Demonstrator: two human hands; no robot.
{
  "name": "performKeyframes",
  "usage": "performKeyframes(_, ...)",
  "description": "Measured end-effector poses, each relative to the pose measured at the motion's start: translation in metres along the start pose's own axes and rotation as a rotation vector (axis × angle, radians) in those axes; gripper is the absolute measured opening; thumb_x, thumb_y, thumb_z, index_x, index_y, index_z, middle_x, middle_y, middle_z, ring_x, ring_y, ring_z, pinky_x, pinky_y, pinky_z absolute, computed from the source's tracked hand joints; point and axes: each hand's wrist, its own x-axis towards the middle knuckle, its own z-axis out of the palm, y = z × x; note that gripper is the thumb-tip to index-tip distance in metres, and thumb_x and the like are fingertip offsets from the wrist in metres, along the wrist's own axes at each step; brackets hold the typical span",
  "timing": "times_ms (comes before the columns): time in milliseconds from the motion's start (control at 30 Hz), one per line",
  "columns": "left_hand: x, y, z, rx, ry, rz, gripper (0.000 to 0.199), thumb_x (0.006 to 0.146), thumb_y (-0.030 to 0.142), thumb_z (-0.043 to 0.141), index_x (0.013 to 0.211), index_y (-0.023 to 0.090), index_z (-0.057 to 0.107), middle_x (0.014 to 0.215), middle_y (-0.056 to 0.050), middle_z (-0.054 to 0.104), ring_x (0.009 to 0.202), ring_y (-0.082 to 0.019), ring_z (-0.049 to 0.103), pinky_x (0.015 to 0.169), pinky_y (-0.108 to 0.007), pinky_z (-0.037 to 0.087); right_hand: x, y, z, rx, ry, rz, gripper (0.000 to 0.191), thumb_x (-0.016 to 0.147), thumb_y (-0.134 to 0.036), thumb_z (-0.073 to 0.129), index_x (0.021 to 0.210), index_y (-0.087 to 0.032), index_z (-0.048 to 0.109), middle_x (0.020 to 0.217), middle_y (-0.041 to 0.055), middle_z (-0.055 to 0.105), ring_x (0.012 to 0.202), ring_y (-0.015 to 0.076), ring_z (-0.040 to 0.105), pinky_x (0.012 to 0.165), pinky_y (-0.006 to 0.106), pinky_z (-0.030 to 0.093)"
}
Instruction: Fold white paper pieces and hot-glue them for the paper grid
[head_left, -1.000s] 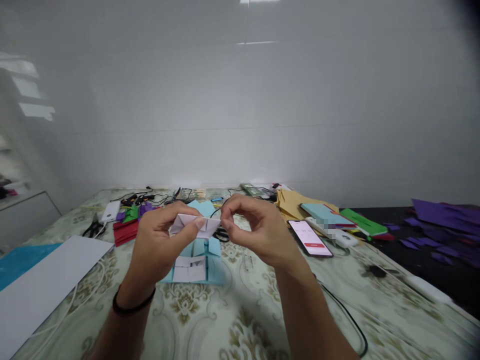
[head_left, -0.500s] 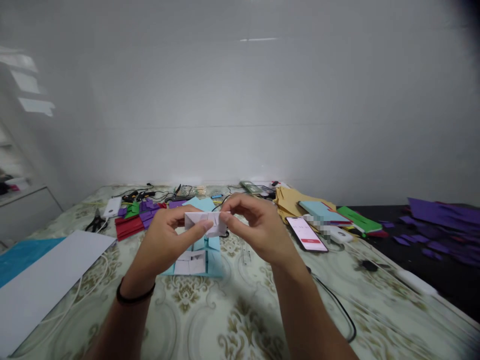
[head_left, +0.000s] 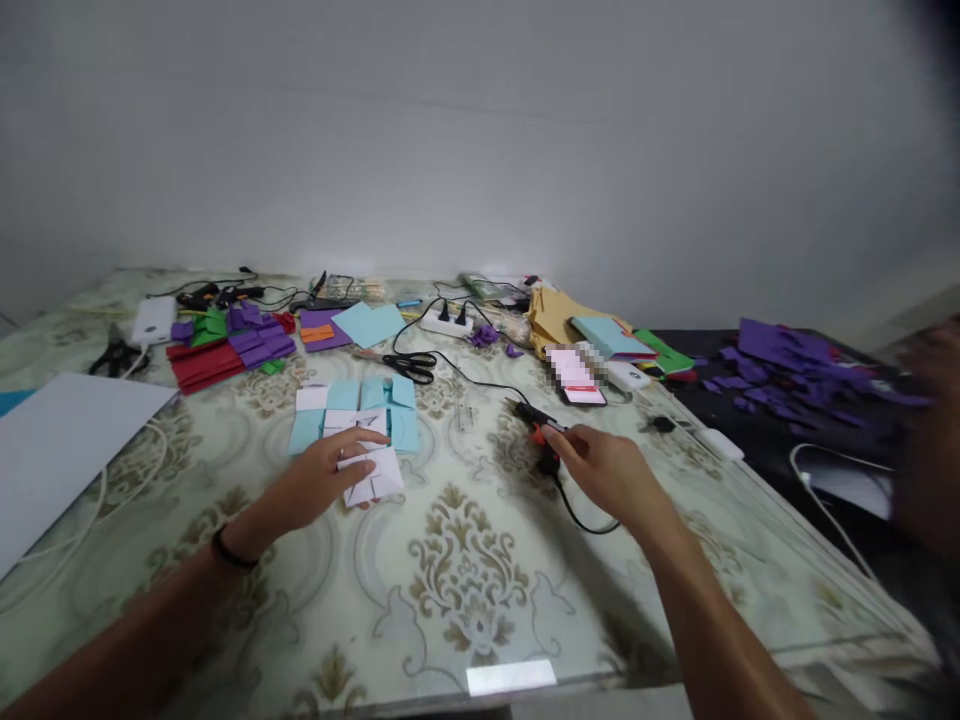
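My left hand (head_left: 322,475) holds a folded white paper piece (head_left: 377,477) between thumb and fingers, just over the near edge of a light-blue and white folded paper panel (head_left: 343,396). At the right, my right hand (head_left: 596,462) has its thumb and fingers closed on the black and orange glue gun (head_left: 541,425). The gun's nozzle points up and left, and its cable loops on the patterned tablecloth (head_left: 465,560).
Black scissors (head_left: 411,366) and a power strip (head_left: 447,321) lie behind the panel. Red folded strips (head_left: 202,366) and a white sheet (head_left: 67,440) are left. A phone (head_left: 576,376) and purple scraps (head_left: 795,380) are right. Another person's blurred arm (head_left: 930,450) shows at far right.
My right hand has let go of the white piece, moved right and taken hold of the glue gun. My left hand has moved lower in view with the piece. The view has tilted downward.
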Motion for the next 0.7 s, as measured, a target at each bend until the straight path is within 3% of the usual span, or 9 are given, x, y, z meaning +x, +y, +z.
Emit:
performKeyframes(100,0.0,-0.011,0.011,-0.259,-0.065,-0.108,0.05,0.085,0.038,0.079,0.128,0.018,0.064,0.097,-0.007,0.074,0.08,-0.022,0.075,0.059,-0.029,0.063,0.01,0.019,0.027,-0.083,-0.004,0.145,0.048,0.09,-0.064,0.059,0.082,-0.019,0.07,0.079,0.018,0.075,0.077,0.0336,0.071,0.063,0.035,0.039)
performKeyframes(233,-0.008,-0.018,0.016,-0.393,-0.106,-0.154,0.06,0.076,0.028,0.088,0.131,0.02,0.064,0.115,-0.012,0.073,0.086,-0.024,0.076,0.059,-0.031,0.066,0.023,0.028,0.044,-0.087,-0.016,0.196,0.042,0.081,-0.057,0.068,0.085,-0.015,0.073,0.084,0.023,0.076,0.087,0.0404,0.072,0.069,0.04,0.044)
performKeyframes(367,-0.013,-0.019,0.011,-0.365,-0.095,-0.102,0.047,0.079,0.025,0.084,0.124,0.02,0.071,0.124,-0.012,0.074,0.087,-0.021,0.077,0.064,-0.03,0.067,0.029,0.042,0.041,0.056,-0.014,0.205,0.027,0.069,-0.045,0.071,0.078,-0.019,0.072,0.078,0.0156,0.076,0.081,0.0358,0.071,0.069,0.04,0.047)
performKeyframes(500,-0.013,-0.014,0.001,-0.271,-0.013,-0.055,0.044,0.078,0.025,0.084,0.121,0.019,0.075,0.134,-0.013,0.072,0.091,-0.021,0.078,0.07,-0.031,0.068,0.025,0.054,0.04,0.301,0.021,0.176,0.03,0.07,-0.049,0.062,0.078,-0.021,0.066,0.069,0.0092,0.07,0.069,0.0296,0.066,0.061,0.038,0.047)
performKeyframes(633,-0.012,-0.011,-0.005,-0.2,0.027,-0.035,0.043,0.078,0.026,0.083,0.121,0.019,0.079,0.122,-0.011,0.079,0.081,-0.02,0.078,0.068,-0.029,0.067,0.02,0.048,0.044,0.594,0.017,0.068,0.029,0.073,-0.051,0.062,0.084,-0.023,0.061,0.077,0.0059,0.071,0.071,0.0245,0.066,0.068,0.037,0.055)
performKeyframes(700,-0.012,-0.012,-0.005,-0.167,0.035,-0.03,0.039,0.079,0.026,0.082,0.117,0.019,0.081,0.116,-0.01,0.081,0.086,-0.021,0.079,0.073,-0.029,0.066,0.017,0.039,0.044,0.783,0.004,0.011,0.031,0.071,-0.048,0.071,0.09,-0.024,0.062,0.085,0.0047,0.072,0.072,0.0221,0.066,0.071,0.036,0.056)
